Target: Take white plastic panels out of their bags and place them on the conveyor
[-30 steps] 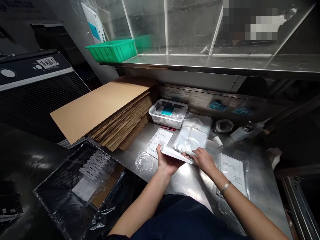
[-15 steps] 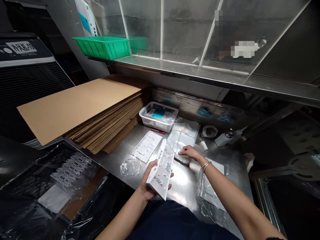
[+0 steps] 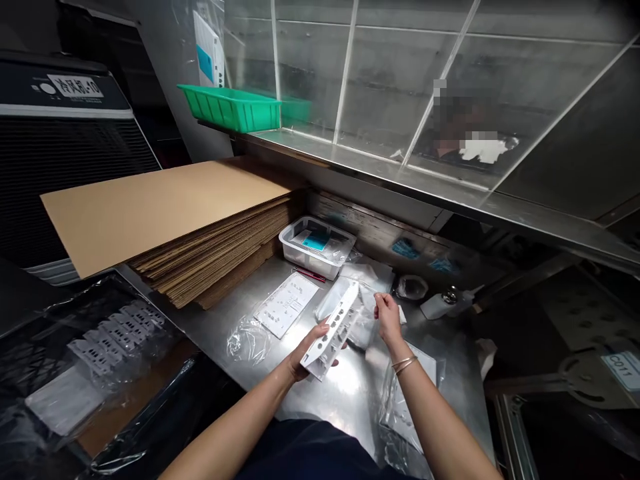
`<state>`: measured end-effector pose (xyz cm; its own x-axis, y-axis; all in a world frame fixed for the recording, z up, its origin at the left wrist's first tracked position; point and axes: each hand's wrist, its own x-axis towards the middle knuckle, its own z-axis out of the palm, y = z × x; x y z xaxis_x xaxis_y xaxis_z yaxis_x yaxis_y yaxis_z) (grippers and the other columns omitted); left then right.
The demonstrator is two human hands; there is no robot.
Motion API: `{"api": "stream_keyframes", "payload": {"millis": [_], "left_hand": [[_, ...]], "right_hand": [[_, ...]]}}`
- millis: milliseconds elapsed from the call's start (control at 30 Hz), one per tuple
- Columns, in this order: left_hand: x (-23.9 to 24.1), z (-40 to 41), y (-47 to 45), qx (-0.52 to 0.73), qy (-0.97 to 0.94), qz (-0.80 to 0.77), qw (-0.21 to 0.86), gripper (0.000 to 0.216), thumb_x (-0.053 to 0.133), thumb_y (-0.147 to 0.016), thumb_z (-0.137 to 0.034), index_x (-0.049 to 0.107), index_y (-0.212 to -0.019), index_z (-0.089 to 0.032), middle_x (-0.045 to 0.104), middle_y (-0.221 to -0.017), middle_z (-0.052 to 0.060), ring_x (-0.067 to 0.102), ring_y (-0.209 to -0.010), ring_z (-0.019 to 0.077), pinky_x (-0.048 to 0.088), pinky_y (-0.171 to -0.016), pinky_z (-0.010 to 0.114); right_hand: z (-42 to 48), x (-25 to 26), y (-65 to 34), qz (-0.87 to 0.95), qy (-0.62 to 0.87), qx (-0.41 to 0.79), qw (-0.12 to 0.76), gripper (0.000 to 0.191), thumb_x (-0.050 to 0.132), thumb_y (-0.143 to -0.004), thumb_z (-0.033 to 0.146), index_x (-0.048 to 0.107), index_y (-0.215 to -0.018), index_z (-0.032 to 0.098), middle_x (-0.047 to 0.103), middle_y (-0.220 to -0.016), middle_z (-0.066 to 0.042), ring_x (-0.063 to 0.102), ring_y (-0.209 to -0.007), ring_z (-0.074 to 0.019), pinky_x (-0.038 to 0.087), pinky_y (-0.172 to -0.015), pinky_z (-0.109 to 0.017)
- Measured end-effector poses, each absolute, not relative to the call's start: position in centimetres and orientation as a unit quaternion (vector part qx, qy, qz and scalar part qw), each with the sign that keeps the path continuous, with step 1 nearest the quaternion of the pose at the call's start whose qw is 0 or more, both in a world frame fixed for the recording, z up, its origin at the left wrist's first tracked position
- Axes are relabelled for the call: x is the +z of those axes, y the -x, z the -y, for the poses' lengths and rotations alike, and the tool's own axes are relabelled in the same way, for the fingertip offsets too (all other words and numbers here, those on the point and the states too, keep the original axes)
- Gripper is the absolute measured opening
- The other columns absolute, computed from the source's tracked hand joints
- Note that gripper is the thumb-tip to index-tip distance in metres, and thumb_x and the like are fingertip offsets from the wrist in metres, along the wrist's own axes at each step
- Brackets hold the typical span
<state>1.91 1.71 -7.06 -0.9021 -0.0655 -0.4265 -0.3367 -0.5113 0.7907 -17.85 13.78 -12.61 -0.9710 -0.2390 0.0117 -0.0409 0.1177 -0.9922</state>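
A white plastic panel (image 3: 336, 327) with slots along its edge and moulded ribs inside is gripped by my left hand (image 3: 311, 350), tilted above the steel table. Just right of it, my right hand (image 3: 387, 317) is closed in a pinch on the edge of a thin clear plastic bag (image 3: 367, 303), whose film shows faintly between the hand and the panel. Behind them lies a stack of clear bags (image 3: 379, 273). A flat white panel (image 3: 289, 303) rests on the table to the left. Under my right forearm, another white panel (image 3: 406, 407) lies in clear film.
Stacked cardboard sheets (image 3: 170, 207) fill the left side. A clear bin (image 3: 315, 260), a red pen (image 3: 309, 275), a tape roll (image 3: 411, 287) and a bottle (image 3: 440, 303) stand behind. Crumpled film (image 3: 250, 340) lies left; bagged white parts (image 3: 115, 340) sit in a black-lined box.
My right hand has risen from the bag stack and moved slightly right, drawing up thin film. My left hand has turned the white panel so its slotted edge faces up more. The view has shifted.
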Motion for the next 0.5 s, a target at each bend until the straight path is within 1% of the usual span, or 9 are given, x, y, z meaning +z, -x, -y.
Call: {"api": "stream_keyframes", "payload": {"millis": [67,133,200,233,300,333,400,433,500], "left_hand": [[-6.1,-2.5,-0.8,0.831,0.186,-0.519,0.079,0.081,0.063,-0.064,-0.047,0.032,-0.136,-0.026,0.046,-0.132,0.01,0.047,-0.114,0.0318,0.045,-0.084,0.04],[-5.4,-3.4,0.3,0.81,0.222,-0.537,0.073,0.086,0.076,-0.052,-0.038,0.042,-0.13,-0.024,0.039,-0.138,0.009,0.037,-0.123,0.0359,0.035,-0.098,0.044],[-5.1,-3.6,1.2,0.803,0.271,-0.526,0.077,0.092,0.078,-0.048,-0.037,0.042,-0.131,-0.019,0.045,-0.133,0.015,0.038,-0.119,0.0442,0.032,-0.096,0.058],[-5.1,-3.4,1.6,0.812,0.28,-0.506,0.08,0.086,0.074,-0.053,-0.043,0.043,-0.13,-0.021,0.048,-0.13,0.014,0.041,-0.117,0.0442,0.033,-0.092,0.061],[-5.1,-2.7,1.8,0.879,0.237,-0.409,0.062,0.066,0.053,-0.069,-0.057,0.048,-0.126,-0.025,0.052,-0.127,0.012,0.045,-0.116,0.0388,0.036,-0.09,0.058],[-5.1,-2.5,1.7,0.911,0.199,-0.359,0.039,0.062,0.041,-0.074,-0.062,0.05,-0.123,-0.024,0.052,-0.127,0.013,0.047,-0.116,0.0359,0.037,-0.089,0.056],[-4.7,-2.4,1.0,0.953,0.119,-0.279,-0.008,0.071,0.022,-0.077,-0.069,0.051,-0.122,-0.024,0.049,-0.13,0.014,0.047,-0.116,0.0324,0.036,-0.09,0.053],[-4.4,-2.5,0.5,0.965,0.084,-0.246,-0.023,0.078,0.018,-0.074,-0.074,0.049,-0.124,-0.023,0.046,-0.132,0.015,0.046,-0.117,0.0331,0.033,-0.091,0.054],[-3.8,-2.7,-0.6,0.979,0.046,-0.199,-0.028,0.093,0.018,-0.065,-0.086,0.041,-0.13,-0.024,0.039,-0.138,0.016,0.045,-0.117,0.0371,0.029,-0.095,0.056]], "right_hand": [[-14.1,-11.7,17.0,-0.757,0.104,-0.644,0.034,0.042,0.047,-0.073,0.057,0.055,-0.081,0.017,0.043,-0.049,0.006,0.038,-0.043,-0.0106,0.032,-0.042,-0.023],[-15.0,-10.7,15.8,-0.768,0.126,-0.628,-0.003,0.046,0.045,-0.073,0.058,0.057,-0.086,0.016,0.052,-0.057,0.001,0.042,-0.047,-0.0127,0.034,-0.045,-0.025],[-15.8,-10.0,15.3,-0.777,0.179,-0.603,-0.019,0.044,0.057,-0.066,0.054,0.061,-0.085,0.015,0.062,-0.073,-0.007,0.053,-0.063,-0.0184,0.038,-0.055,-0.027],[-16.0,-10.0,15.3,-0.784,0.222,-0.579,-0.024,0.041,0.063,-0.061,0.05,0.064,-0.083,0.014,0.065,-0.08,-0.01,0.056,-0.073,-0.0222,0.039,-0.062,-0.028],[-15.5,-10.0,15.5,-0.82,0.34,-0.448,-0.105,0.038,0.055,-0.071,0.048,0.066,-0.088,0.015,0.067,-0.088,-0.011,0.06,-0.077,-0.0254,0.041,-0.065,-0.03],[-15.0,-9.8,15.4,-0.826,0.375,-0.402,-0.127,0.036,0.051,-0.075,0.046,0.066,-0.09,0.016,0.068,-0.089,-0.011,0.062,-0.076,-0.0258,0.041,-0.065,-0.031],[-13.8,-8.6,14.7,-0.823,0.409,-0.371,-0.135,0.034,0.045,-0.082,0.043,0.064,-0.092,0.016,0.068,-0.087,-0.011,0.063,-0.074,-0.0245,0.043,-0.064,-0.03],[-13.0,-7.6,14.2,-0.814,0.423,-0.379,-0.121,0.033,0.044,-0.084,0.042,0.063,-0.092,0.016,0.068,-0.086,-0.01,0.063,-0.074,-0.0235,0.044,-0.064,-0.029],[-11.4,-5.0,13.3,-0.789,0.453,-0.399,-0.112,0.032,0.042,-0.086,0.04,0.063,-0.091,0.017,0.068,-0.084,-0.009,0.063,-0.073,-0.0213,0.044,-0.067,-0.028]]}}
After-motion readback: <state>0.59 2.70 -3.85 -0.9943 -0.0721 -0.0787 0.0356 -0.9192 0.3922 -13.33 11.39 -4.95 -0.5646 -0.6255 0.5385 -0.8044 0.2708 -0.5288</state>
